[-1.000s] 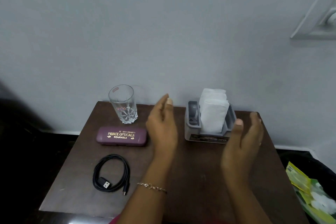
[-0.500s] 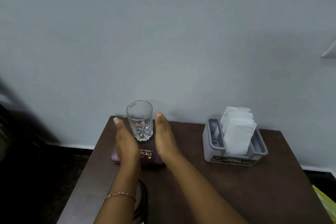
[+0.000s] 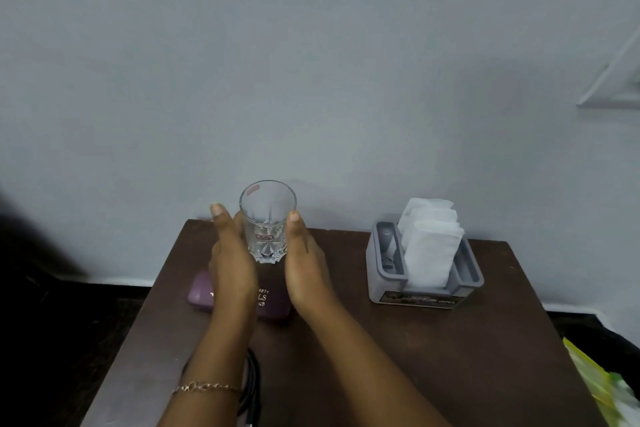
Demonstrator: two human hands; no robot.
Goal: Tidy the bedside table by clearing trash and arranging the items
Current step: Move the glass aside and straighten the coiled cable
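A clear cut-glass tumbler [image 3: 267,215] stands upright near the back edge of the dark brown bedside table [image 3: 415,357]. My left hand [image 3: 232,256] and my right hand [image 3: 304,263] flank it, fingers straight, palms flat against its sides. Beneath my hands lies a purple spectacle case [image 3: 201,293] with gold lettering, partly hidden. A black coiled cable [image 3: 251,381] shows only as a sliver beside my left forearm. At the back right a grey holder [image 3: 388,288] carries white tissues [image 3: 429,246].
The table stands against a pale grey wall. A yellow-green plastic packet [image 3: 595,378] lies in a dark container off the table's right edge. A white wall fitting [image 3: 616,87] shows at the upper right. Dark floor lies to the left.
Both hands left the sides of the tissue holder, swung left to the tumbler, and closed in against it. The view shifted left with them.
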